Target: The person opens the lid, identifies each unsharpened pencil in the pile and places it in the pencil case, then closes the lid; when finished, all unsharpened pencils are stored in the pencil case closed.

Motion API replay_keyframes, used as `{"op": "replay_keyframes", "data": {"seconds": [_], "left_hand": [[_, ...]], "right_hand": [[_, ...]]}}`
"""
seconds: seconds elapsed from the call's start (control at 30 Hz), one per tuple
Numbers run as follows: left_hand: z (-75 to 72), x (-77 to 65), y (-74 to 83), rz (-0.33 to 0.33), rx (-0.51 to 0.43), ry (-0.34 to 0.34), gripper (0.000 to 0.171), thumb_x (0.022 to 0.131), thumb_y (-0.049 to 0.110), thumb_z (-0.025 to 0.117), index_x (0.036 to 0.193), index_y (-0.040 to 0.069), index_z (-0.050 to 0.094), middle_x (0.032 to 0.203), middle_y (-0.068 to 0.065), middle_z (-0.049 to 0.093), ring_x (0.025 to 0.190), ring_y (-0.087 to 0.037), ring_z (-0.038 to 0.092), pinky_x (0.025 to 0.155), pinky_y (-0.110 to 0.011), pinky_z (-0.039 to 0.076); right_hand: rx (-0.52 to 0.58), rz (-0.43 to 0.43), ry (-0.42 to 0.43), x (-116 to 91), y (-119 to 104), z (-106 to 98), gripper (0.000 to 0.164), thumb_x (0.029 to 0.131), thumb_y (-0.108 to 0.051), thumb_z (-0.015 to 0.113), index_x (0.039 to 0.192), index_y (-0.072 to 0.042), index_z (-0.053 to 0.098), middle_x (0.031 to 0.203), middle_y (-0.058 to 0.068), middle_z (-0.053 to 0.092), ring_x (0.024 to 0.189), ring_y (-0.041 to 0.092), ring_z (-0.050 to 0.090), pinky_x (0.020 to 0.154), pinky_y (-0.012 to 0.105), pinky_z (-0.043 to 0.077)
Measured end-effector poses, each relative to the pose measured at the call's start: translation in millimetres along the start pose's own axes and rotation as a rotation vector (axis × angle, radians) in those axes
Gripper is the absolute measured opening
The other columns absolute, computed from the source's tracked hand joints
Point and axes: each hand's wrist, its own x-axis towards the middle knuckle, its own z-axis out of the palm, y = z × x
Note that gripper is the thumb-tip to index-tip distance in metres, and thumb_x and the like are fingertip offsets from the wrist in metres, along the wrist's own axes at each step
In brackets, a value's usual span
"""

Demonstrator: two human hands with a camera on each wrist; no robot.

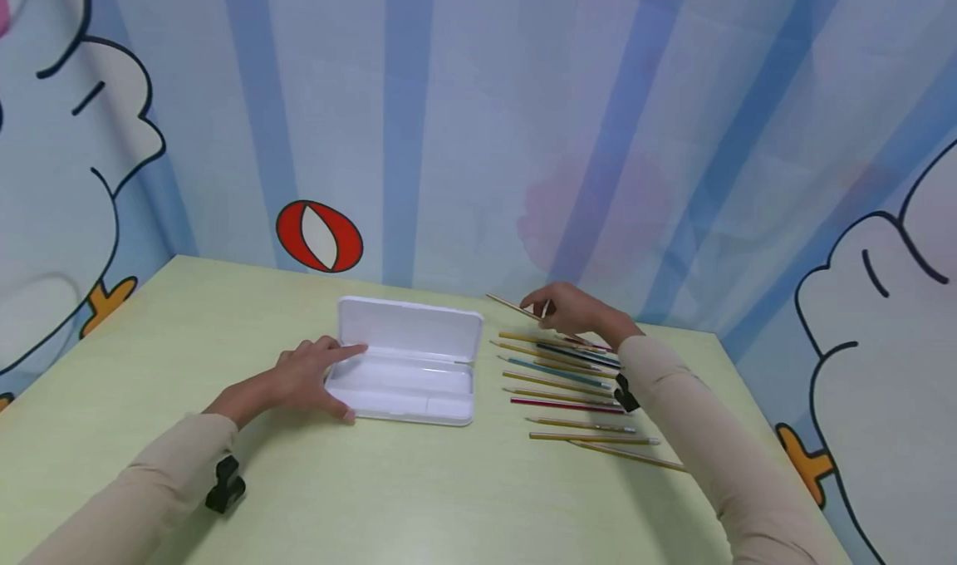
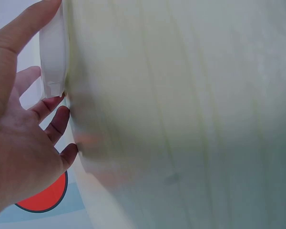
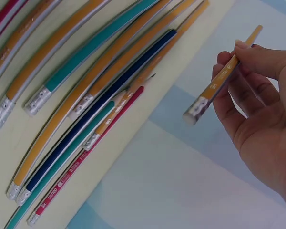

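A white pencil case (image 1: 404, 403) lies with its lid raised in the middle of the table, its shallow compartments showing. My left hand (image 1: 305, 375) rests at the case's left end, fingers spread. Its thumb touches the front left corner, and the index finger reaches over toward the lid. The left wrist view shows the case's white side (image 2: 52, 52) between thumb and fingers. Above the table's far edge, my right hand (image 1: 571, 307) pinches a yellow pencil (image 3: 221, 78) between thumb and fingers, its eraser end toward the wrist camera.
Right of the case, several pencils lie roughly side by side, among them a teal pencil (image 3: 93, 55), a dark blue pencil (image 3: 97, 117) and a red pencil (image 3: 62, 188). A patterned curtain (image 1: 478, 133) hangs behind the pale yellow table (image 1: 374, 498).
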Motion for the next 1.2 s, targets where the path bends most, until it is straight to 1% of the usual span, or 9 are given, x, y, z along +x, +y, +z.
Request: {"op": "replay_keyframes", "data": {"seconds": [0.13,0.23,0.4,0.53,0.7,0.83,0.93,1.03,1.2], "left_hand": [[0.9,-0.5,-2.2,0.0,0.007,0.003,0.1,0.068,0.044,0.09,0.151,0.013,0.043,0.138,-0.024,0.047,0.118,-0.039,0.044,0.1,-0.064,0.034],[1.7,-1.5,-3.4,-0.006,0.011,0.004,0.101,0.068,0.044,0.089,0.151,0.013,0.043,0.138,-0.024,0.047,0.118,-0.039,0.045,0.1,-0.064,0.034],[2.5,-3.5,-3.7,-0.012,0.01,0.007,0.101,0.068,0.045,0.09,0.151,0.012,0.043,0.138,-0.024,0.047,0.118,-0.04,0.045,0.1,-0.065,0.034],[3.7,-3.7,-5.3,-0.018,0.01,0.007,0.102,0.067,0.045,0.09,0.151,0.012,0.043,0.138,-0.024,0.046,0.118,-0.04,0.045,0.1,-0.066,0.034],[4.8,-3.0,-7.2,-0.031,-0.003,0.006,0.103,0.066,0.046,0.09,0.151,0.012,0.043,0.139,-0.024,0.046,0.119,-0.04,0.044,0.101,-0.066,0.033],[4.5,-2.4,-7.2,-0.031,-0.013,0.008,0.104,0.065,0.046,0.09,0.151,0.012,0.043,0.139,-0.025,0.046,0.119,-0.041,0.044,0.101,-0.067,0.032],[4.3,-1.3,-6.2,-0.027,-0.016,0.009,0.103,0.065,0.046,0.091,0.151,0.012,0.043,0.138,-0.025,0.046,0.119,-0.04,0.044,0.101,-0.067,0.033],[4.6,0.1,-5.0,-0.025,-0.011,0.01,0.103,0.066,0.046,0.091,0.151,0.012,0.043,0.139,-0.024,0.046,0.119,-0.04,0.044,0.101,-0.067,0.033],[4.5,1.7,-2.8,-0.02,-0.004,0.009,0.103,0.066,0.046,0.09,0.151,0.013,0.043,0.139,-0.024,0.046,0.12,-0.041,0.044,0.101,-0.067,0.033]], "right_hand": [[0.046,-0.002,-0.008,-9.6,-11.2,-4.5,0.043,0.095,0.001,0.061,0.138,-0.001,0.057,0.118,0.026,0.062,0.092,0.029,0.067,0.075,0.039,0.056],[0.078,-0.022,-0.005,-16.5,-18.7,-6.8,0.043,0.095,0.0,0.062,0.137,-0.001,0.058,0.116,0.024,0.063,0.092,0.031,0.069,0.072,0.041,0.057],[0.083,-0.071,0.006,-25.2,-31.6,-10.1,0.043,0.094,0.0,0.063,0.137,-0.001,0.058,0.113,0.019,0.065,0.099,0.031,0.071,0.074,0.038,0.059],[0.085,-0.114,0.008,-31.6,-46.0,-13.5,0.044,0.094,0.001,0.064,0.137,-0.001,0.058,0.111,0.018,0.067,0.099,0.03,0.072,0.074,0.034,0.059],[0.081,-0.15,0.013,-35.6,-63.0,-14.7,0.043,0.094,-0.001,0.065,0.136,-0.004,0.06,0.11,0.014,0.068,0.097,0.026,0.072,0.079,0.034,0.058],[0.092,-0.174,0.01,-36.4,-72.2,-11.9,0.041,0.095,-0.002,0.065,0.135,-0.006,0.061,0.11,0.011,0.069,0.097,0.022,0.072,0.081,0.032,0.058],[0.108,-0.205,-0.006,-36.8,-79.7,-7.9,0.04,0.095,-0.001,0.064,0.135,-0.006,0.062,0.111,0.013,0.069,0.098,0.024,0.072,0.079,0.03,0.058],[0.122,-0.24,-0.036,-35.4,-88.0,-1.5,0.04,0.094,0.0,0.064,0.134,-0.004,0.062,0.111,0.016,0.068,0.097,0.026,0.073,0.076,0.028,0.058],[0.141,-0.256,-0.091,-27.3,-100.3,13.0,0.041,0.092,0.003,0.066,0.132,-0.004,0.063,0.107,0.014,0.068,0.092,0.02,0.073,0.073,0.027,0.059]]}}
